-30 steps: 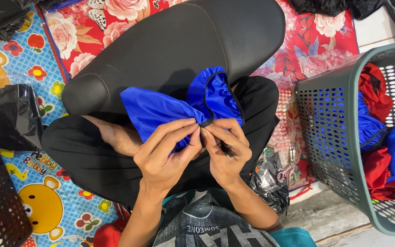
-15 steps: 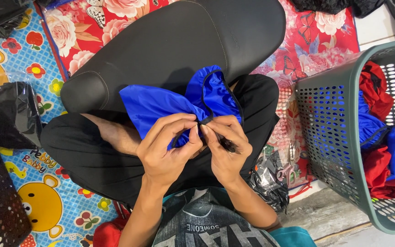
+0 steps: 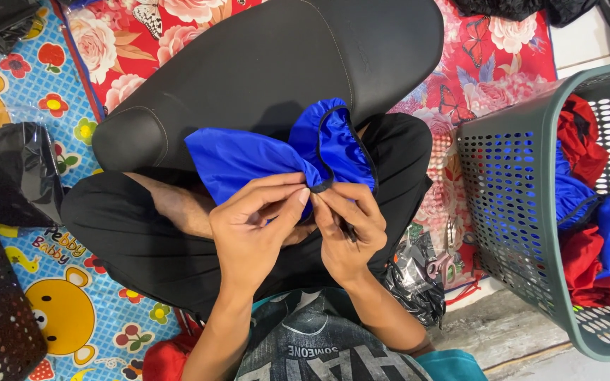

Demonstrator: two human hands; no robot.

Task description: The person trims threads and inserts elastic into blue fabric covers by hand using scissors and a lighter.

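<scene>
- A black padded seat (image 3: 277, 63) lies across the lap of a person sitting cross-legged.
- A grey perforated laundry basket (image 3: 510, 204) stands at the right, holding red and blue cloth.
- A blue elastic-edged fabric cover (image 3: 248, 159) rests against the seat's near edge.
- The left hand (image 3: 252, 229), fingers curled, pinches the cover's gathered edge.
- The right hand (image 3: 347, 229), touching the left, pinches the same black-trimmed edge.

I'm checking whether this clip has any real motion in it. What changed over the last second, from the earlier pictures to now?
Very little. Both hands, left hand and right hand, kept pinching the black elastic edge of the blue cloth cover, the fingertips only shifting slightly along it. The black seat, the grey basket of red and blue cloth and the patterned mat stayed put.
</scene>
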